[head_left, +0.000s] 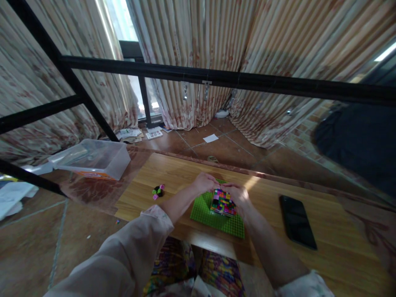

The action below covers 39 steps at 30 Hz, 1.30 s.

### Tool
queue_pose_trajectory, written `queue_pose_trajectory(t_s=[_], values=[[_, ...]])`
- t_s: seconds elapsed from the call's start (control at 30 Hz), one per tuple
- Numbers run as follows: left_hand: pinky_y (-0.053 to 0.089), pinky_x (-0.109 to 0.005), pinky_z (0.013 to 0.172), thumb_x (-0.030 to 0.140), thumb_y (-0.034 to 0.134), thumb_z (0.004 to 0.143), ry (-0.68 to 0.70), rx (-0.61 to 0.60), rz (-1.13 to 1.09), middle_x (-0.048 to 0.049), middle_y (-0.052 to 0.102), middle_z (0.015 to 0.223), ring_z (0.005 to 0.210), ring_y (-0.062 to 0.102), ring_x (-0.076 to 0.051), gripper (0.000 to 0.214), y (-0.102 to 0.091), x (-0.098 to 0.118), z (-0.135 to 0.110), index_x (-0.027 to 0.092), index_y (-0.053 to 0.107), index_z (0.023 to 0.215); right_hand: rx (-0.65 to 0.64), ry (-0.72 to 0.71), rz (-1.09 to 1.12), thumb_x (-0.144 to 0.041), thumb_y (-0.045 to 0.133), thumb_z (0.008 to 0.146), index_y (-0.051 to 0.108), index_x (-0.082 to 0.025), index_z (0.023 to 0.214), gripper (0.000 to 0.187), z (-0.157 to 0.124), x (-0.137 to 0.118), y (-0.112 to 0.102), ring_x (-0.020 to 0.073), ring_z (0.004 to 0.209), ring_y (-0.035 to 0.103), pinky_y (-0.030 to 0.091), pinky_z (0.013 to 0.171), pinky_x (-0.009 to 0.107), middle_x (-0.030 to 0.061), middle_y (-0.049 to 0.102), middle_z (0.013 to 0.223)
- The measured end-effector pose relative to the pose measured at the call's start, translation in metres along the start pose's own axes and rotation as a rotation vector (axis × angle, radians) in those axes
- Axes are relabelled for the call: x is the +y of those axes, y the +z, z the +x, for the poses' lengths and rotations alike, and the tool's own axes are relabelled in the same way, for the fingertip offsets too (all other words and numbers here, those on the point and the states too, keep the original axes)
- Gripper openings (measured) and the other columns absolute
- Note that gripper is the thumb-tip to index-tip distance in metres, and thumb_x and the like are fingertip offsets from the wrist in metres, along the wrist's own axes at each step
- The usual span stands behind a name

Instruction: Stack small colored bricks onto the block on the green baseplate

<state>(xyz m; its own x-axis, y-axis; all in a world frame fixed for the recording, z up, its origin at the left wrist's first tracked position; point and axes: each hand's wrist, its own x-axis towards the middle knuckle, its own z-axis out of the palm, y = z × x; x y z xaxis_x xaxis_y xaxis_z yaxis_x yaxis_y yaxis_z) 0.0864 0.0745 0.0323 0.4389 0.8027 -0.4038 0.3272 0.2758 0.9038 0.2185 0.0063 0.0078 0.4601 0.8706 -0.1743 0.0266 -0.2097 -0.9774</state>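
A multicoloured toy brick build (224,202) sits on a green studded baseplate (206,209) on the wooden table. My left hand (204,182) reaches to its far left corner, with the fingers pinched together. Whatever lies between those fingertips is too small to make out. Curled along the far right side of the build is my right hand (237,193), its fingers closed against the build's far edge. The fingertips of both hands nearly meet there and hide part of that edge.
A few loose pink, green and black bricks (158,191) lie on the table (182,165) at left. A black phone (297,222) rests at right. Beyond the table's left end stands a clear plastic bin (99,159). A black metal bar (198,74) crosses before the curtains.
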Motion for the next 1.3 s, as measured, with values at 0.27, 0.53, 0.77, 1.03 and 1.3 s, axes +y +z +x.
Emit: queue_pose_trajectory(t_s=[0.27,0.53,0.77,1.03,1.3], values=[[0.045,-0.021,0.056,0.012,0.067,0.066,0.021,0.029,-0.039,0.0037,0.054,0.048,0.047,0.048,-0.007,0.003,0.002,0.005,-0.010,0.013,0.070,0.067,-0.070,0.151,0.115,-0.038,0.081,0.052,0.073,-0.017,0.073,0.031,-0.014,-0.017,-0.003,0.0230,0.060,0.067,0.056,0.060,0.038,0.0068,0.072,0.067],[0.046,-0.020,0.058,0.027,0.066,0.076,0.083,0.050,-0.155,0.0001,0.063,0.062,0.054,0.053,-0.007,0.016,-0.008,0.007,-0.026,0.012,0.071,0.079,-0.028,-0.004,0.144,-0.054,0.076,0.060,0.073,-0.015,0.082,0.045,-0.022,-0.018,-0.015,0.0237,0.073,0.069,0.054,0.066,0.034,0.0088,0.074,0.081],[0.050,-0.023,0.072,0.042,0.072,0.070,0.263,0.168,-0.425,-0.0079,0.071,0.096,0.080,0.062,-0.013,0.035,-0.061,-0.017,-0.090,0.014,0.072,0.090,0.167,-0.389,-0.180,-0.052,0.061,0.076,0.073,-0.018,0.081,0.036,-0.041,-0.058,-0.006,0.0222,0.080,0.066,0.050,0.072,0.032,0.0070,0.073,0.079],[0.051,-0.025,0.069,0.033,0.070,0.066,0.164,0.641,-0.326,-0.0052,0.073,0.084,0.076,0.064,-0.016,0.025,-0.133,-0.119,-0.163,0.015,0.071,0.084,-0.379,-0.561,-0.486,-0.035,0.050,0.085,0.069,-0.021,0.098,0.027,-0.095,-0.029,0.101,0.0197,0.083,0.064,0.049,0.077,0.032,0.0071,0.070,0.095],[0.053,-0.030,0.079,0.020,0.059,0.073,0.177,0.715,0.004,-0.0059,0.073,0.089,0.080,0.067,-0.018,0.026,-0.146,-0.152,-0.165,0.015,0.068,0.096,-0.388,-0.653,-0.808,-0.031,0.054,0.086,0.065,-0.023,0.104,0.023,-0.094,-0.001,0.180,0.0210,0.088,0.062,0.044,0.077,0.031,0.0067,0.067,0.093]])
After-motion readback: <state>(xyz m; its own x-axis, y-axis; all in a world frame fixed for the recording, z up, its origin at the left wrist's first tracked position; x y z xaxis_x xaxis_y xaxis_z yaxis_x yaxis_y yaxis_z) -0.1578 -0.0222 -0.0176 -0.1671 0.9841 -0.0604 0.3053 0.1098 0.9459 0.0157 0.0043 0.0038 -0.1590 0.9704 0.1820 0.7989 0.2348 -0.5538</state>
